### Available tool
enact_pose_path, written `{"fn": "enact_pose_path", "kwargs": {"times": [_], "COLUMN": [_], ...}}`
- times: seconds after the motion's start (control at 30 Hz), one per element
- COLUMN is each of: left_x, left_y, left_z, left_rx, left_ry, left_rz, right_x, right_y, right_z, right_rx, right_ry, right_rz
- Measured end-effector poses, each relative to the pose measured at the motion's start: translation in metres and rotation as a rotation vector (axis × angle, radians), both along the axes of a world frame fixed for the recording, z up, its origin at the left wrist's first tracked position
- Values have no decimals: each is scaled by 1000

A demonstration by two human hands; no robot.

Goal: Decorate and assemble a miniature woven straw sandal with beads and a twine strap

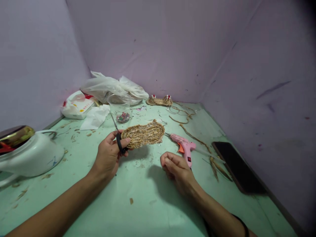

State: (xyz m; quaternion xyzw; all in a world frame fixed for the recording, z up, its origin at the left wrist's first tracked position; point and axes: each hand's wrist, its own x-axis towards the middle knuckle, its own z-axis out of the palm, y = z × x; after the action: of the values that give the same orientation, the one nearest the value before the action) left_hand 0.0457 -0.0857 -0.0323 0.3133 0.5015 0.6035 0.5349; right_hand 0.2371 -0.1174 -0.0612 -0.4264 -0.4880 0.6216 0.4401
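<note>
My left hand [108, 154] grips one end of an oval woven straw piece [144, 134], raised above the green table. The same hand also holds black-handled scissors [119, 140], whose blades point up and away. To the right, my right hand [176, 169] hovers over the table with its fingers curled together; whether anything small is between them is hidden. Just beyond it lies a pink glue gun [184, 144] with an orange trigger, its nozzle near the straw piece's right end.
A phone [238, 168] and twisted straw cord [195, 136] lie right. At the back are a decorated straw piece [159, 101], a plastic bag [111, 87] and a clear cup of beads [122, 117]. A white pot [37, 154] stands left, before a tissue pack [78, 104].
</note>
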Motion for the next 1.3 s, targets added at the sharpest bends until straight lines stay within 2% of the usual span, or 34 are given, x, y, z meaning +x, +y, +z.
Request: {"fn": "enact_pose_path", "kwargs": {"times": [0.17,0.3,0.37,0.47,0.57,0.63,0.7,0.73,0.87,1.0,1.07,1.3], "left_x": [3,2,0,-4,-5,-4,-2,-2,1,9,13,15], "left_y": [0,3,5,4,-3,-8,-13,-15,-22,-31,-34,-30], "left_z": [-7,-11,-11,-7,0,3,2,0,-6,-2,2,10], "left_rx": [-16,-60,-109,-87,56,196,354,420,543,376,267,119], "left_ry": [22,160,338,823,1236,1320,1307,1278,1054,768,648,510], "left_rz": [-12,-39,-99,-104,62,170,216,198,-31,-329,-430,-579], "right_x": [-2,-4,-6,-9,-11,-13,-14,-15,-18,-19,-20,-21], "right_y": [-4,-5,-5,-5,-5,-5,-4,-4,-3,-3,-4,-6], "right_z": [2,6,6,7,9,9,8,6,0,-4,-6,-6], "right_rx": [149,162,123,93,84,71,68,70,73,81,90,101], "right_ry": [-206,-301,-330,-339,-345,-356,-358,-352,-313,-295,-292,-356], "right_rz": [-33,-48,-53,-52,-40,-34,-33,-30,-15,-9,4,70]}}
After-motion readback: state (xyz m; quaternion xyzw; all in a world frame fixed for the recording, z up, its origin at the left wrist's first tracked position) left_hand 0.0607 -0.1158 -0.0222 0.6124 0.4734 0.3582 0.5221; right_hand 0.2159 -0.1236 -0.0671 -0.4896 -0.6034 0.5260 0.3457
